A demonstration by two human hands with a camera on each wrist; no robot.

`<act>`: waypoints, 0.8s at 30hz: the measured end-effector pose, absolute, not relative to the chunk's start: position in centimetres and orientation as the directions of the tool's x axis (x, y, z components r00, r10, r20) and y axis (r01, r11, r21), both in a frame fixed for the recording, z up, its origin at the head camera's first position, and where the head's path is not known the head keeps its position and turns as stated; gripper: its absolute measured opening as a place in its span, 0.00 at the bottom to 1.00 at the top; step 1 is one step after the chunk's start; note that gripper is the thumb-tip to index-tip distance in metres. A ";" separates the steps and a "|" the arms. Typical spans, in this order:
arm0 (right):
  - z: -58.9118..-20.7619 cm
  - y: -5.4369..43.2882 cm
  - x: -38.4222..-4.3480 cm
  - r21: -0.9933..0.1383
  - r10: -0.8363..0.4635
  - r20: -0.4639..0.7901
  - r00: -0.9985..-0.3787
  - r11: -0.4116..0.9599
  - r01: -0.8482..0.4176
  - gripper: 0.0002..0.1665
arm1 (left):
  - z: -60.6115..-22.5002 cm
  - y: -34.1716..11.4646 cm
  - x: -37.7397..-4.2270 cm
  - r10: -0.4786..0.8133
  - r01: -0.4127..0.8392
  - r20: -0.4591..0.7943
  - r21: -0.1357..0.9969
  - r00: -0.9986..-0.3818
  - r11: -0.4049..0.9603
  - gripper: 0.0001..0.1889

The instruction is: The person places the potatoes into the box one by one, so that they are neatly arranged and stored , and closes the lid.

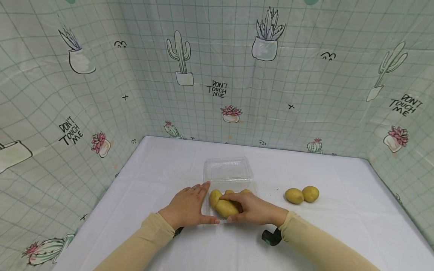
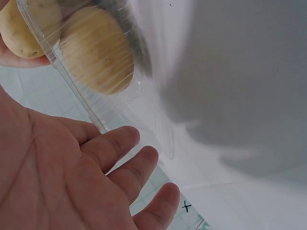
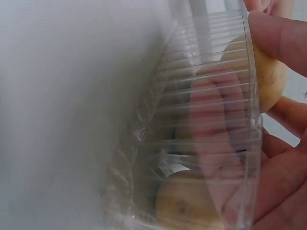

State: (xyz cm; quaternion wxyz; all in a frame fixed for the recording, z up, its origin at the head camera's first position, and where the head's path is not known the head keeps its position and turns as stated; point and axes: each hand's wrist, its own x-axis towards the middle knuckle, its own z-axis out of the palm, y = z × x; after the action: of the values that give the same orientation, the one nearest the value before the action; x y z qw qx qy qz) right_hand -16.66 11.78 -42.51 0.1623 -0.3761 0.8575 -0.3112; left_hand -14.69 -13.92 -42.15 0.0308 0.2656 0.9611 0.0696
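Note:
A clear plastic clamshell box [image 1: 207, 215] lies on the table with its lid [image 1: 228, 169] folded back, away from me. My right hand [image 1: 254, 209] reaches over it, thumb and fingers around a yellow potato [image 1: 226, 208] at the box's front. Beside that one lies another potato [image 1: 215, 197], and more show partly behind the right hand. Along the box's left side my left hand [image 1: 188, 207] rests with fingers extended, its fingertips right at the edge. Through the ribbed wall, the left wrist view shows a potato [image 2: 98, 50] inside; the right wrist view shows another potato [image 3: 187, 201].
Two loose potatoes [image 1: 294, 196] sit side by side on the white tablecloth [image 1: 332, 226], right of the box. A dark wrist device [image 1: 271, 238] shows under the right sleeve. A printed cactus curtain [image 1: 217, 56] encloses the table's back and sides.

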 end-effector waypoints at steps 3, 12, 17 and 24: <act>-42.4 11.7 -16.5 -0.654 -0.738 -0.056 -0.672 0.536 -0.534 0.38 | -42.2 -14.0 -14.7 0.519 0.511 -0.017 0.145 -0.855 0.847 0.63; -42.4 11.3 -16.5 -0.699 -0.777 -0.029 -0.629 0.465 -0.544 0.30 | -42.2 -13.9 -14.7 0.519 0.513 -0.010 0.135 -0.855 0.847 0.63; -42.6 11.1 -16.5 -0.705 -0.775 -0.029 -0.631 0.464 -0.537 0.29 | -42.1 -13.9 -14.7 0.516 0.509 -0.017 0.141 -0.856 0.849 0.63; -43.0 10.8 -16.6 -0.723 -0.770 -0.008 -0.638 0.446 -0.528 0.28 | -42.1 -13.9 -14.7 0.522 0.518 0.004 0.133 -0.853 0.845 0.62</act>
State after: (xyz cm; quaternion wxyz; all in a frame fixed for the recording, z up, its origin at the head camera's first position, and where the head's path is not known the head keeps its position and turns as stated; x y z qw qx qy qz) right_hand -16.63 10.85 -42.98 0.1705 -0.3895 0.8329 -0.3542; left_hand -14.68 -13.87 -42.14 0.0159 0.2707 0.9604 0.0646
